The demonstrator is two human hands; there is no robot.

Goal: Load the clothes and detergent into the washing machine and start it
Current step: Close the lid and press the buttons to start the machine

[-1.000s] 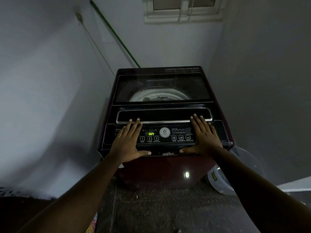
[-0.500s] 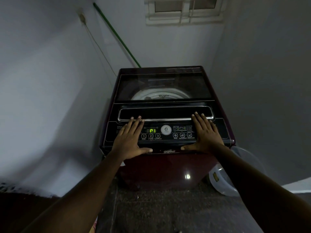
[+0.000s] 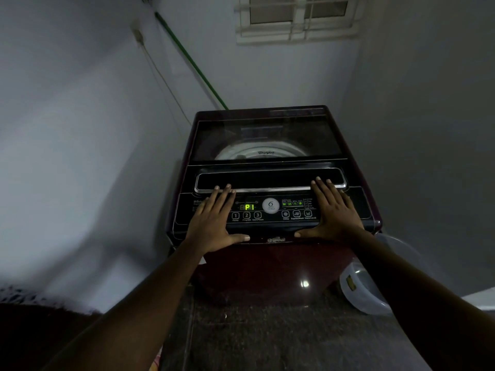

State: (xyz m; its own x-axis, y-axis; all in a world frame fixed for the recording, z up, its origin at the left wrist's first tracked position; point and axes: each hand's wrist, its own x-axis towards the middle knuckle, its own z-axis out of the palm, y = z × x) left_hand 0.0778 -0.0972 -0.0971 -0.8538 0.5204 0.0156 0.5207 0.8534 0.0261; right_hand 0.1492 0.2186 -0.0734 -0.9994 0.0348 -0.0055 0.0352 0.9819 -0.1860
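1. Two hands lie flat on the washing machine (image 3: 267,266), which stands in the corner of the room, in the middle of the frame.
2. The left hand (image 3: 211,226) rests palm down on the left part of the control panel (image 3: 270,224). Its fingers are straight and close together, its thumb is spread toward the centre along the front edge, and it holds nothing.
3. The right hand (image 3: 336,215) rests in the same way on the right part of the panel, with straight fingers and the thumb pointing toward the centre, and it also holds nothing.
4. The fingertips of both hands reach the shiny lower edge of the lid handle (image 3: 270,180), just above the panel.
5. Between the hands, the display (image 3: 249,207) shows "P1" in green. Under it are three round buttons (image 3: 246,215) numbered 1, 2 and 3, and some small green lights shine right of centre.
6. The lid (image 3: 265,135) of dark glass is closed. Through it a white ring (image 3: 257,152) of the drum is visible. Whether clothes or detergent are inside, I cannot tell.
7. A green pole (image 3: 192,62) leans on the wall in the upper left and goes down behind the machine.
8. A window (image 3: 294,20) with white bars is at the top of the frame.
9. A clear plastic tub (image 3: 361,290) stands on the floor (image 3: 267,341) at the lower right, just beside the machine.
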